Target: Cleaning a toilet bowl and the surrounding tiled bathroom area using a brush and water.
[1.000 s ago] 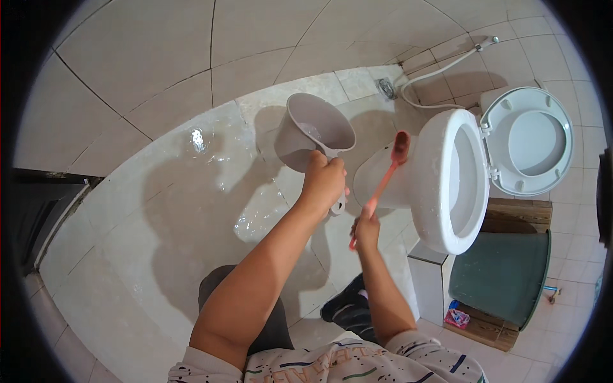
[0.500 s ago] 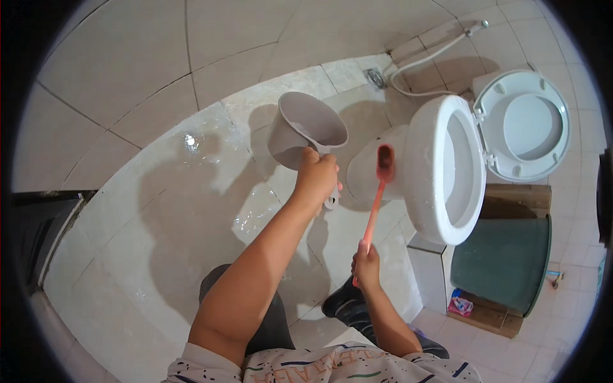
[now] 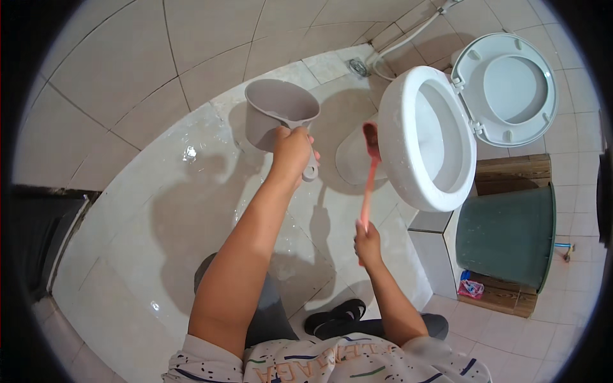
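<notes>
Left hand (image 3: 292,152): fingers round plain grey dipper (image 3: 259,127), mouth up. Right hand (image 3: 368,244): fingers round slim pink brush (image 3: 368,185), dark-centred head left of toilet (image 3: 397,121).

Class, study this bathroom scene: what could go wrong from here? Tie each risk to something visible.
The floor looks wet and shiny, so the dark sandal might slip. The left hand holds the dipper only by its handle, so it might tip. The brush in the right hand is close to the toilet and might bump it.
</notes>
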Demonstrator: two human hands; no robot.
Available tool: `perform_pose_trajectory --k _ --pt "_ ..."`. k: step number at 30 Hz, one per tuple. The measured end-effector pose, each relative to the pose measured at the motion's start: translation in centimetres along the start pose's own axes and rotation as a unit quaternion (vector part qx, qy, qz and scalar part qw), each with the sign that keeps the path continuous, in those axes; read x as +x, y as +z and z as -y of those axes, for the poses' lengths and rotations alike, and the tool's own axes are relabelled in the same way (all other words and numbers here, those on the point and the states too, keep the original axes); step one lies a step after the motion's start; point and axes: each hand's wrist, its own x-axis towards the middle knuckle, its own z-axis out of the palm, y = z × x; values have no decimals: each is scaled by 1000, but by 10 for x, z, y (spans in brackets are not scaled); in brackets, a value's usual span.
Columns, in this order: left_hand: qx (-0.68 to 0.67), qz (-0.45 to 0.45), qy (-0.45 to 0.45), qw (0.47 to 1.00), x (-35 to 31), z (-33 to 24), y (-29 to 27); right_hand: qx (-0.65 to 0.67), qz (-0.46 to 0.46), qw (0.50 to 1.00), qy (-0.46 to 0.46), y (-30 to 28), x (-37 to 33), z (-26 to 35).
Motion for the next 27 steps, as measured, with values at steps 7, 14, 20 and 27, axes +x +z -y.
perform_pose_trajectory --k 7,14,20,27 --pt "-10 -44 58 997 -38 -20 0 39 157 964 210 36 10 -6" --pt "-1 -23 68 997 -42 -16 5 188 84 976 76 4 -9 16" --pt "4 -13 35 999 -28 -10 8 53 97 988 111 8 -12 -12" --pt "1 35 2 999 -22 1 13 11 -21 999 -23 -37 -19 -48"
